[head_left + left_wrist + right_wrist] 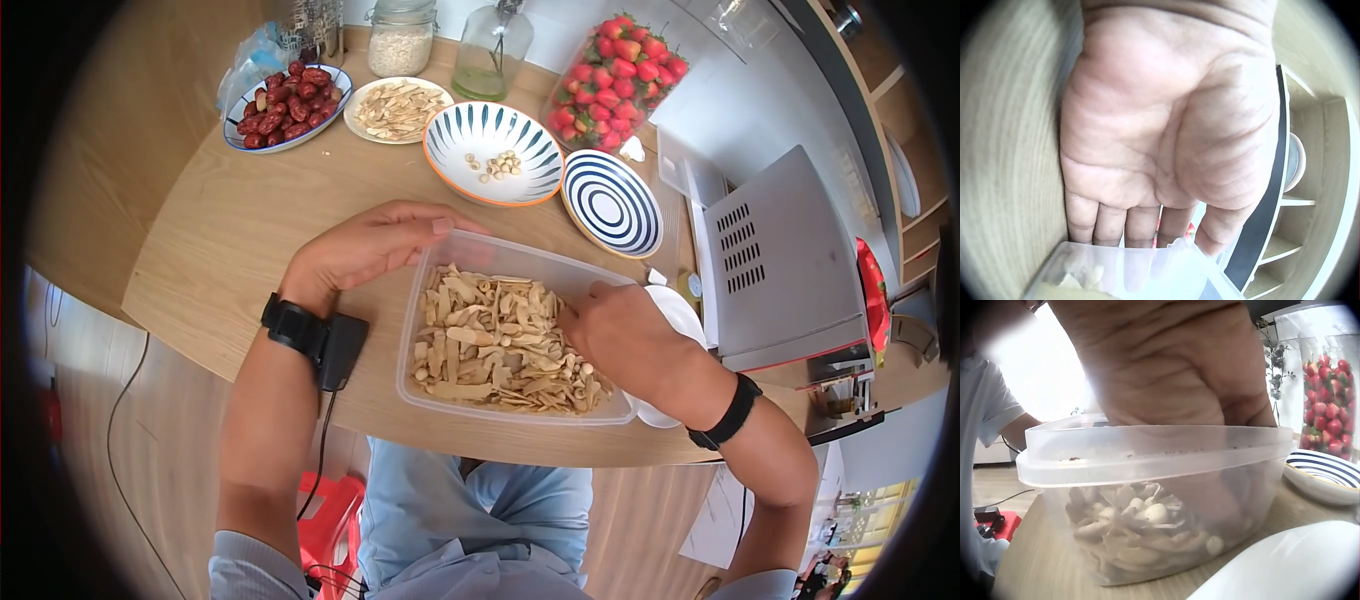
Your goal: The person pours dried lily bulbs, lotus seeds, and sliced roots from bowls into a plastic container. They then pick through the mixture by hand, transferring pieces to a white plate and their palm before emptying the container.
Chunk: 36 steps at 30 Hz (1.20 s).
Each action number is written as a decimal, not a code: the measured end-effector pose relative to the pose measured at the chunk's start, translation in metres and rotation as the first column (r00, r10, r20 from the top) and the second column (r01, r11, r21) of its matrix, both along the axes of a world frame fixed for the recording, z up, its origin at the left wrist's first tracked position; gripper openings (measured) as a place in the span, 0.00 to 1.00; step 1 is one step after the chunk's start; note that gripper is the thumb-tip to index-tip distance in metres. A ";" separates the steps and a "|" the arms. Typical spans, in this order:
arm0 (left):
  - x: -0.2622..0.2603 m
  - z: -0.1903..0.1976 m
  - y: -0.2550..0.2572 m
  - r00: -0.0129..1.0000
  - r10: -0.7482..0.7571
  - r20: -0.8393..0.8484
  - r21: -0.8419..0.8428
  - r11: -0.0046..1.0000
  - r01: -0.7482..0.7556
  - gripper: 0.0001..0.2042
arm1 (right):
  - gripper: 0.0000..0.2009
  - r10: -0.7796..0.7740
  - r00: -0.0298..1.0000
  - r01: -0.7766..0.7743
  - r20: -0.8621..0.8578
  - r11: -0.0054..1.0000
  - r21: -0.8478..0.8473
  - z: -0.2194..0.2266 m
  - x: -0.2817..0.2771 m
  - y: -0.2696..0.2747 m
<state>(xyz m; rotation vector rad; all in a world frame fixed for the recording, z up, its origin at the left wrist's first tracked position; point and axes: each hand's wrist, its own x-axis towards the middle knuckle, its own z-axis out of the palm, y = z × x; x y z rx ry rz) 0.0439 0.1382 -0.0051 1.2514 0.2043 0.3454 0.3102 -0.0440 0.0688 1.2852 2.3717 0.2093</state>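
A clear plastic box (408, 345) full of pale dried root slices (480, 345) stands near the table's front edge. Small round cream seeds (1156, 514) lie among the slices. My left hand (365, 245) is at the box's far left corner. In the left wrist view its fingers (1141, 226) extend along the outside of the wall, palm towards the camera. Over the right-hand rim, my right hand (635, 335) reaches down into the box with bent fingers. Its fingertips are hidden, so I cannot tell whether they pinch anything.
Behind the box stand a bowl (460, 135) with several seeds, a blue-ringed dish (640, 225), a plate of slices (400, 110) and a bowl of red dates (285, 108). Strawberries (615, 85) fill a clear container. A white dish (1291, 565) and a grey appliance (790, 260) are at right.
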 end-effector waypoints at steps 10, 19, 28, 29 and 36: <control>0.000 0.000 0.000 1.000 -0.009 0.001 -0.002 1.000 0.009 0.24 | 0.05 0.015 0.995 -0.013 0.100 1.000 -0.018 0.000 -0.005 0.004; -0.001 -0.002 0.002 1.000 -0.023 0.009 0.008 1.000 0.023 0.24 | 0.03 -0.008 0.983 0.010 0.185 1.000 -0.010 -0.005 -0.008 0.005; 0.000 -0.007 0.004 0.999 -0.024 0.042 0.006 1.000 0.024 0.24 | 0.06 -0.019 0.996 0.023 0.086 0.999 -0.043 0.039 -0.011 0.010; 0.000 -0.008 0.003 0.999 -0.020 0.043 0.011 1.000 0.019 0.24 | 0.06 0.020 0.999 -0.019 0.027 0.999 -0.028 0.049 -0.012 0.012; 0.000 -0.005 0.001 0.999 0.026 -0.023 0.064 0.998 -0.025 0.27 | 0.08 -0.226 0.779 0.249 -0.585 0.967 -0.042 0.077 -0.023 0.094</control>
